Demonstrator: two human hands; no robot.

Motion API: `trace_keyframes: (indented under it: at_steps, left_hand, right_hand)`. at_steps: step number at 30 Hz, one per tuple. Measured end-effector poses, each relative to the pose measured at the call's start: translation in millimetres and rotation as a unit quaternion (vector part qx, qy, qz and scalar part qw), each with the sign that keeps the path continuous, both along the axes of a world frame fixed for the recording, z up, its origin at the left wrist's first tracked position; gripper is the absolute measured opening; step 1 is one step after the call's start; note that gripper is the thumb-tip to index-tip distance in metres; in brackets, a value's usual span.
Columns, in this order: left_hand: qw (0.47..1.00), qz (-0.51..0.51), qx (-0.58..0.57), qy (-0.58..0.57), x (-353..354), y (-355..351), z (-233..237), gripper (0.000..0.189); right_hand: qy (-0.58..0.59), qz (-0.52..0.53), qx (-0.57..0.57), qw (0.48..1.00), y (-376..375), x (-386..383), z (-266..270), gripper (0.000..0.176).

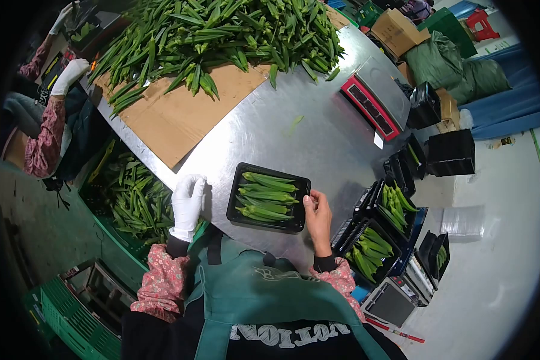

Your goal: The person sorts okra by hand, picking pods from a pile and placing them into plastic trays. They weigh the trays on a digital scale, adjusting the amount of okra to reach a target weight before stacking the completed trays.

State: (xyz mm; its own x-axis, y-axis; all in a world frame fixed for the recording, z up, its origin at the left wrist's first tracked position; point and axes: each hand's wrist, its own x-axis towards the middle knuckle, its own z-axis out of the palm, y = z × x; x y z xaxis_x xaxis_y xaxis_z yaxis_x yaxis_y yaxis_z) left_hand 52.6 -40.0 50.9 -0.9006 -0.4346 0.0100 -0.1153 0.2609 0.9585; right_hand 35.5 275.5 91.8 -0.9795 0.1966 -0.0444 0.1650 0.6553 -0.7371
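White glove fabric covers our left hand (188,207), loosely spread just beside the shallow black plastic tray (233,195), its thumb parted from the fingers and nothing in its grasp. Our bare right hand (319,217) has its thumb at the tray's right rim; the other fingertips are hard to make out, so we cannot tell whether it pinches the edge. The tray sits near the edge of the shiny metal table (252,144), slender green okra pods (269,196) lying across it. On our dark green apron (270,300) we see pale script too faint to read, and below it bold white lettering (294,334), upside down to us. Farther out, the red-and-silver scale (375,105) has panel markings too small for us to read, and the large okra heap (222,36) is cut off at the top
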Motion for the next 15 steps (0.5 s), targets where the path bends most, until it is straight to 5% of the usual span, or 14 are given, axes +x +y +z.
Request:
trace_keyframes:
  at_steps: [6,15]
  left_hand:
    - [0.996,0.001,0.087,-0.024,9,7,-22,0.008]
    - [0.999,0.014,0.041,0.016,-5,11,-22,0.009]
  right_hand:
    - [-0.035,-0.025,-0.005,0.999,0,20,1,0.043]
    - [-0.069,-0.019,-0.026,0.997,6,25,-9,0.04]
